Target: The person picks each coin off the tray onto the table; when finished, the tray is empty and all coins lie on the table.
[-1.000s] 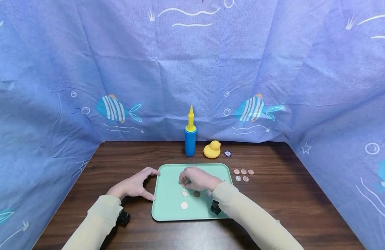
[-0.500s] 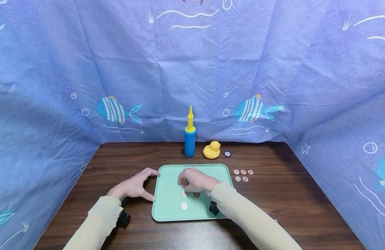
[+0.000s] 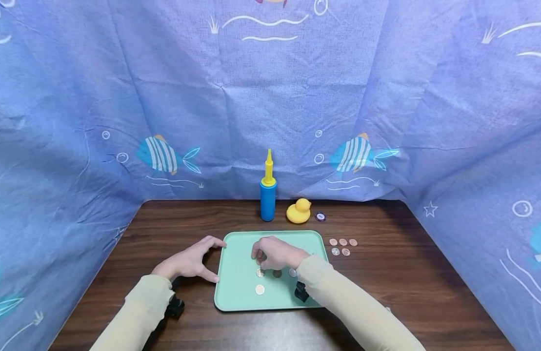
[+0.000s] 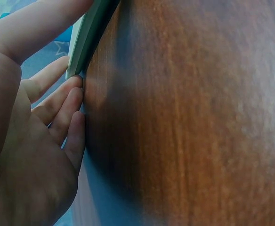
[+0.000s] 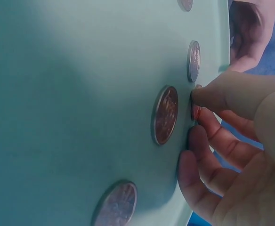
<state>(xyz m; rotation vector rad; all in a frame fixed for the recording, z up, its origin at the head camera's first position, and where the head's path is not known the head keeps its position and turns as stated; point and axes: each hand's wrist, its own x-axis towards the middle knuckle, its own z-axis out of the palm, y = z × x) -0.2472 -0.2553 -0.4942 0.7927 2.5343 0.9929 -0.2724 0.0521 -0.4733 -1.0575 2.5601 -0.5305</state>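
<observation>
Take the tray (image 3: 235, 292) as landmark: flat on the bench (image 3: 173, 219), long axis running left to right as viewed from the near side.

Locate the pinched coin (image 5: 197, 112): within the tray, slightly left of its centre. Round in outline, hence without a long axis to align. Not possible to tell whether flat on the tray or slightly raised.

Note the state of the hands:
- Right hand (image 3: 276, 252): above the centre of the tray, thumb and forefinger closed narrowly about the pinched coin, remaining fingers bent.
- Left hand (image 3: 189, 258): at the left rim of the tray, thumb and fingers spread wide, tips at the rim, no coin held.

Governing relation, by judgement: pinched coin directly beneath the right fingertips, well apart from the left hand. Treat the right hand as the nearer one, with forearm entering across the near right corner of the tray.

Observe clearance toward the near rim of the tray: silver coin (image 3: 260, 273) just beside the pinched coin, brown coin (image 3: 277, 274) to the right along the same row, pale coin (image 3: 259, 289) closer to that rim. Judge a sideways drag toward the near rim as liable to disturb the silver coin; prefer upward clearance.

Outside the tray, just beyond the right rim, find the five loose coins (image 3: 343, 242): also nearer to the right hand.
</observation>
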